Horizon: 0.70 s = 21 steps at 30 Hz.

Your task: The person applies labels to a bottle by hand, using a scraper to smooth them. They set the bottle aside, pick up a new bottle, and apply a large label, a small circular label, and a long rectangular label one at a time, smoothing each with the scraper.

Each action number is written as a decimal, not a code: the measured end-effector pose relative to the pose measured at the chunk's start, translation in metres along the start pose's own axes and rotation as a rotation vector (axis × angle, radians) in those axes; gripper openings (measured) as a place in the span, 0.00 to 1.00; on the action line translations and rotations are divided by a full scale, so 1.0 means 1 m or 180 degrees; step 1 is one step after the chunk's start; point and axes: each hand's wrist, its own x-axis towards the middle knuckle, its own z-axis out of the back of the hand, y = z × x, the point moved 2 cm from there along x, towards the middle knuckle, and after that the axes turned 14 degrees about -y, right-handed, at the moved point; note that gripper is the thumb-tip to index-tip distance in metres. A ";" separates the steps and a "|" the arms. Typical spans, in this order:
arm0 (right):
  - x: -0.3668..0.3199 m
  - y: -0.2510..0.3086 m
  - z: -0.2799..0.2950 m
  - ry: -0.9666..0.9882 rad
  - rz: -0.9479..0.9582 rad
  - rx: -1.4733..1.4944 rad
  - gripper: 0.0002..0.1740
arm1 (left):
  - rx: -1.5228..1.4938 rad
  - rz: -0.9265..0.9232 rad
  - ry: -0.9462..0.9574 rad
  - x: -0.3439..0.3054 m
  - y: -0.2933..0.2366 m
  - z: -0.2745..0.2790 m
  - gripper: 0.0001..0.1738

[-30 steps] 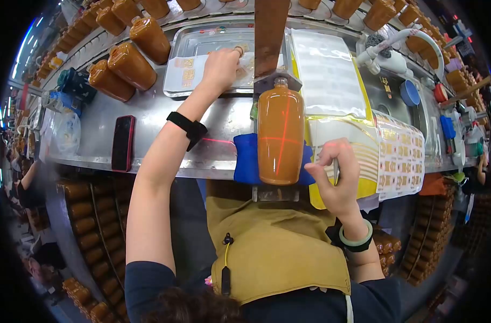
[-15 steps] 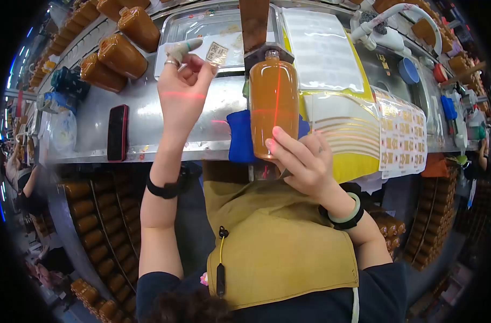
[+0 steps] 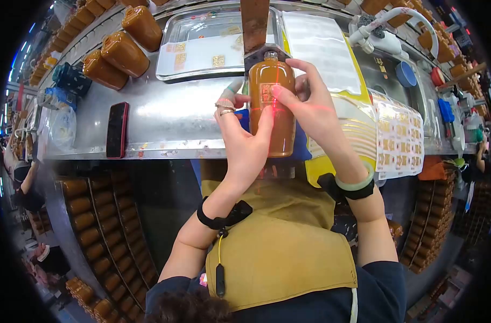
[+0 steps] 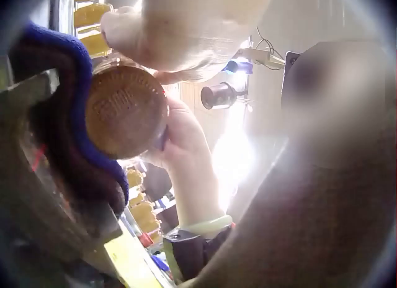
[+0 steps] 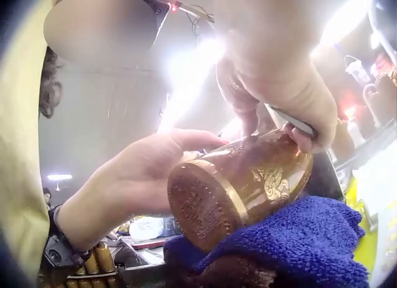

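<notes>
A brown glazed bottle [image 3: 280,137] lies with its neck away from me on a blue cloth [image 5: 316,232]. A small gold-lettered decal [image 3: 264,97] sits on its upper face. My left hand [image 3: 241,139] holds the bottle's left side, its thumb near the decal's lower edge. From the right, my right hand [image 3: 314,110] reaches over the bottle, thumb pressed on the decal's right part and forefinger up by the shoulder. In the right wrist view its curled fingers also keep a thin flat grey tool [image 5: 298,123]. Raised ornament shows on the bottle's side there.
Left of the bottle stands a metal tray [image 3: 202,75] with a white sheet and a decal [image 3: 218,60]. A phone [image 3: 117,130] lies near the table edge. Brown bottles [image 3: 125,54] stand at back left. Printed decal sheets [image 3: 399,141] lie right; a post [image 3: 255,24] rises behind the neck.
My left hand picked the decal from the tray and brought it right, onto the bottle. My right hand moved up from the bottle's base to its upper right side.
</notes>
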 end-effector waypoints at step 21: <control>0.006 -0.006 0.001 0.0534 -0.1075 0.1143 0.44 | -0.1681 0.1759 0.1237 0.017 -0.008 0.007 0.39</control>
